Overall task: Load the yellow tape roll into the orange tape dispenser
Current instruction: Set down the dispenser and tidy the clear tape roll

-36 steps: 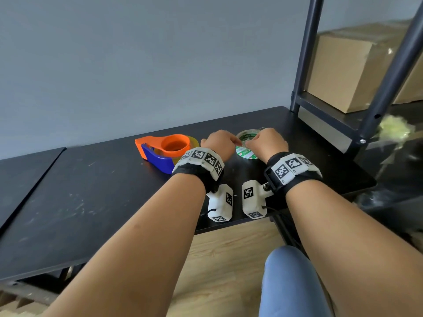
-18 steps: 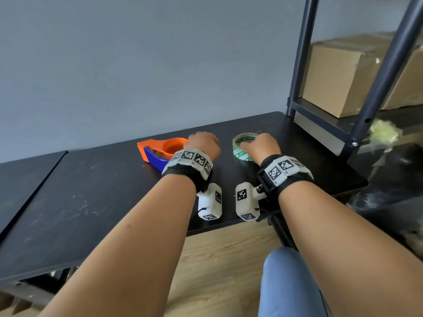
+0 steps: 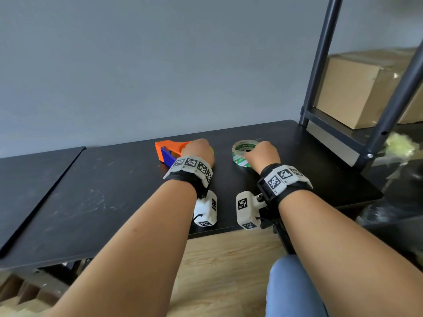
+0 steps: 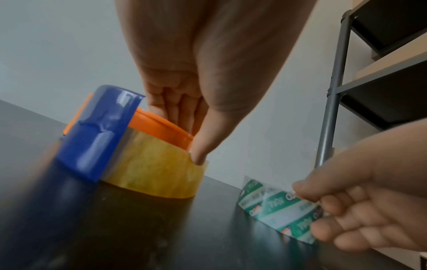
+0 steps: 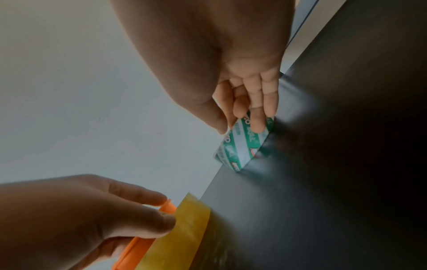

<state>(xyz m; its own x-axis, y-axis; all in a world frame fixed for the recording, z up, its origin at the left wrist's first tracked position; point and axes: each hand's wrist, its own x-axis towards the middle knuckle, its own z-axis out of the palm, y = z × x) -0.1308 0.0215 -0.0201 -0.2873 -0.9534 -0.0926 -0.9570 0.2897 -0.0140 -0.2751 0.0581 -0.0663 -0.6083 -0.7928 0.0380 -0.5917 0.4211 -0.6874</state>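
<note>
The orange tape dispenser (image 3: 170, 145), with a blue piece (image 4: 99, 135) at its side, lies on the black table (image 3: 114, 191). The yellow tape roll (image 4: 157, 171) sits around the dispenser's round orange hub (image 4: 159, 126). My left hand (image 3: 199, 152) covers both: its thumb presses the roll's outer top edge and its fingers reach down inside the hub. My right hand (image 3: 263, 154) grips a green-and-white tape roll (image 3: 239, 156) that stands to the right of the dispenser, tilted up off the table on one side. In the right wrist view its fingers (image 5: 258, 113) curl over that roll (image 5: 240, 146).
A dark metal shelf frame (image 3: 320, 65) stands at the table's right end, with a cardboard box (image 3: 357, 88) on it. A second black table (image 3: 27, 184) adjoins on the left. The table's front edge is just below my wrists.
My left hand left the green roll and moved left onto the dispenser and yellow roll. The right hand stayed on the green roll.
</note>
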